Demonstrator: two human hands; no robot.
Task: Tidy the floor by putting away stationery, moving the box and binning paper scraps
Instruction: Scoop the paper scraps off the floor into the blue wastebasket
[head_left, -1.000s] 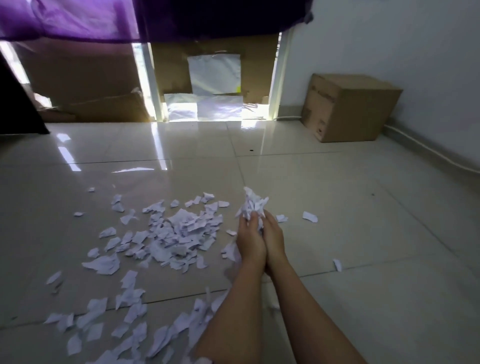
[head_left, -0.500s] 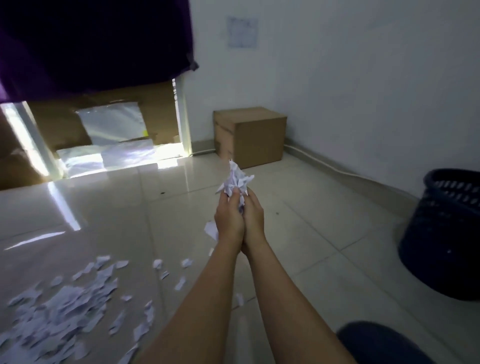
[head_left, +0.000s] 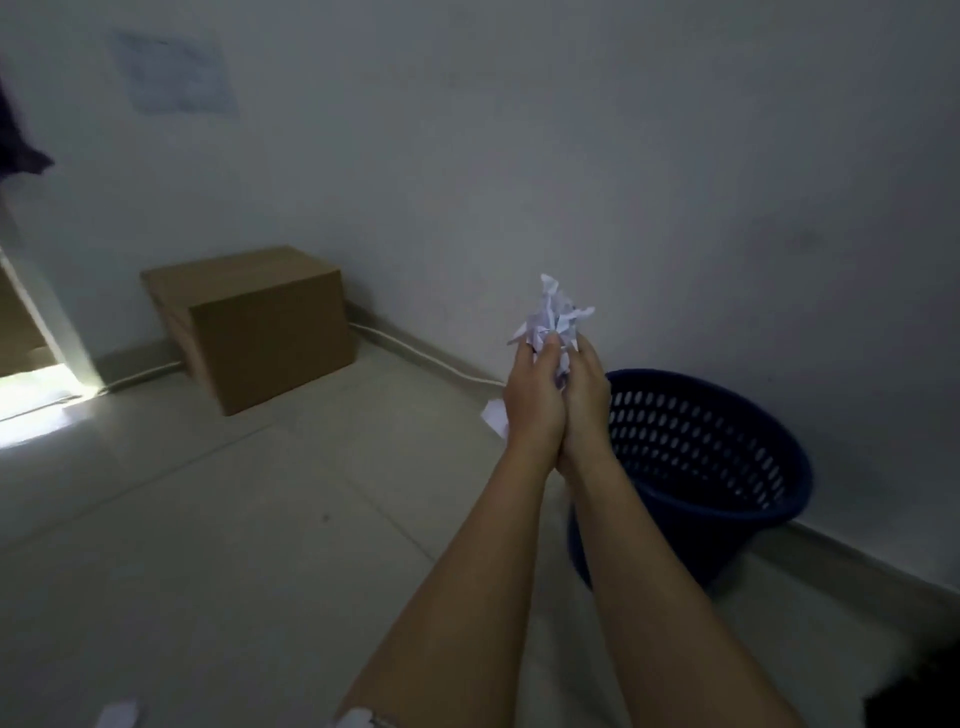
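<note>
A bunch of white paper scraps (head_left: 555, 314) sticks up from between my two hands, which are pressed together palm to palm around it. My left hand (head_left: 530, 400) and my right hand (head_left: 587, 400) are held up in the air just left of the near rim of a dark blue perforated waste basket (head_left: 701, 457) that stands on the floor against the wall. One loose scrap (head_left: 494, 415) shows just left of my left hand. A closed brown cardboard box (head_left: 260, 327) sits on the floor by the wall corner, far left of the hands.
A white cable (head_left: 415, 353) runs along the foot of the grey wall. A bright doorway gap (head_left: 31, 400) lies at the far left. A few scraps (head_left: 117, 714) lie at the bottom edge of the pale tiled floor.
The view has swung right, away from the scrap pile, and the basket has come close beside my hands. Both hands still clasp the same bunch of scraps.
</note>
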